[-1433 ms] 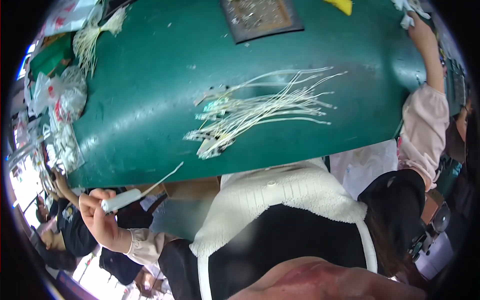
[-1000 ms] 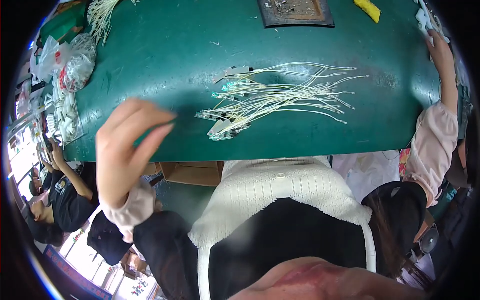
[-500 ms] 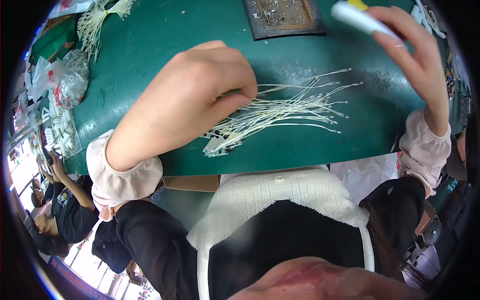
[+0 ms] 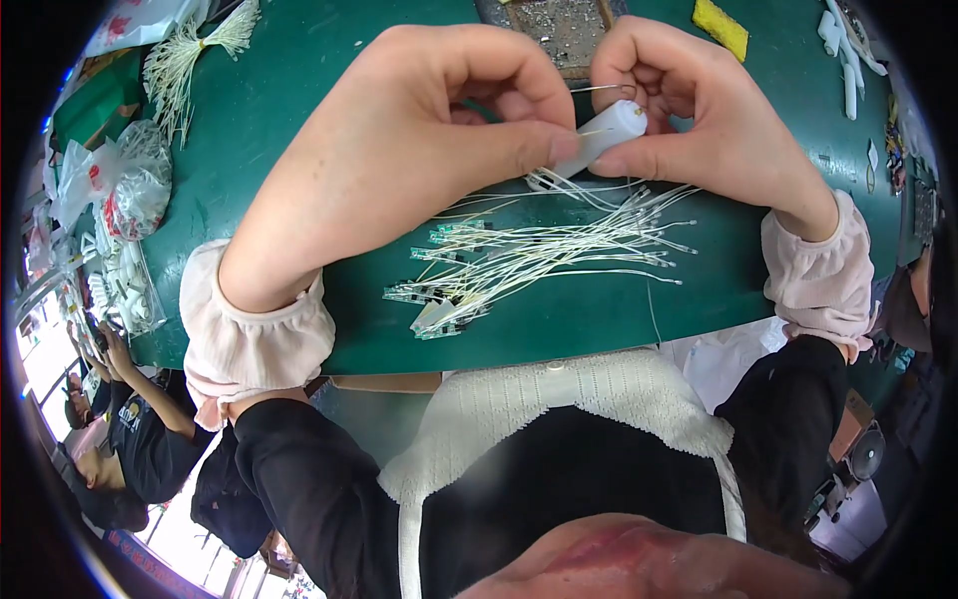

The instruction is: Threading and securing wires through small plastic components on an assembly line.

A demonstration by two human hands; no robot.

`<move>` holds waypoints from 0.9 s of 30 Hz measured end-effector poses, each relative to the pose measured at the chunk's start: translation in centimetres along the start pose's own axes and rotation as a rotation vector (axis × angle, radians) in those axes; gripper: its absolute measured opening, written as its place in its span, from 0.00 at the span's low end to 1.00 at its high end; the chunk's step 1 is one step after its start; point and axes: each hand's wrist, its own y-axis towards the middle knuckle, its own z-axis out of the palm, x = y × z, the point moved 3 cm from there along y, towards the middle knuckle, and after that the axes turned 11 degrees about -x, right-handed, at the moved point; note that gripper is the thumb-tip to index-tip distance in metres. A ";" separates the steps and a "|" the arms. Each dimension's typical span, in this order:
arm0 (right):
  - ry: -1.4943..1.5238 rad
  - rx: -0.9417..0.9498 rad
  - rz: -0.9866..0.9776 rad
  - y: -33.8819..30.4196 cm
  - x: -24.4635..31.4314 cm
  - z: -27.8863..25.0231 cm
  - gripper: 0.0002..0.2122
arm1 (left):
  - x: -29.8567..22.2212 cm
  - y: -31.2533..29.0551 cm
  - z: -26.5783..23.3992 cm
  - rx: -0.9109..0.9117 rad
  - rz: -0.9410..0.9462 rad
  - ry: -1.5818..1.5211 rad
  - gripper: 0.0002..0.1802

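A short white plastic tube (image 4: 621, 122) is gripped by my right hand (image 4: 714, 125), its thumb against the tube's lower side. My left hand (image 4: 429, 130) is closed beside it, thumb pressed toward the forefinger around thin wire (image 4: 599, 88); its fingertips meet the tube's left end. The wire spans from the left forefinger to the right fingers. A small board-like end shows below the left thumb, partly hidden. Under both hands lies a loose pile of white wires (image 4: 579, 240) attached to small green circuit boards (image 4: 429, 293), the boards at the left and wire tips to the right.
A dark shallow tray (image 4: 559, 35) of debris sits at the far side, partly behind my hands. A yellow sponge (image 4: 720, 28) and several white tubes (image 4: 848, 65) lie far right. At left are a tied wire bundle (image 4: 200, 50) and plastic bags (image 4: 140, 180). People sit at left.
My right hand has brought the white tube in from the far right to my left hand. My left hand has risen off the wire pile and holds wire. The yellow sponge now shows fully.
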 end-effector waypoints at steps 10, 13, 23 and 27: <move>0.334 0.077 0.192 0.3 0.2 0.6 0.15 | 2.4 0.1 0.4 -0.012 -0.150 -0.239 0.04; 0.265 0.053 0.173 0.4 0.5 0.4 0.12 | 3.0 0.5 1.1 0.037 -0.151 -0.347 0.04; 0.267 -0.038 0.372 0.8 3.4 0.5 0.12 | 2.7 0.1 0.9 0.041 -0.162 -0.518 0.03; 0.234 -0.026 0.310 1.0 2.8 0.9 0.13 | 3.6 -0.1 0.0 0.020 -0.147 -0.545 0.03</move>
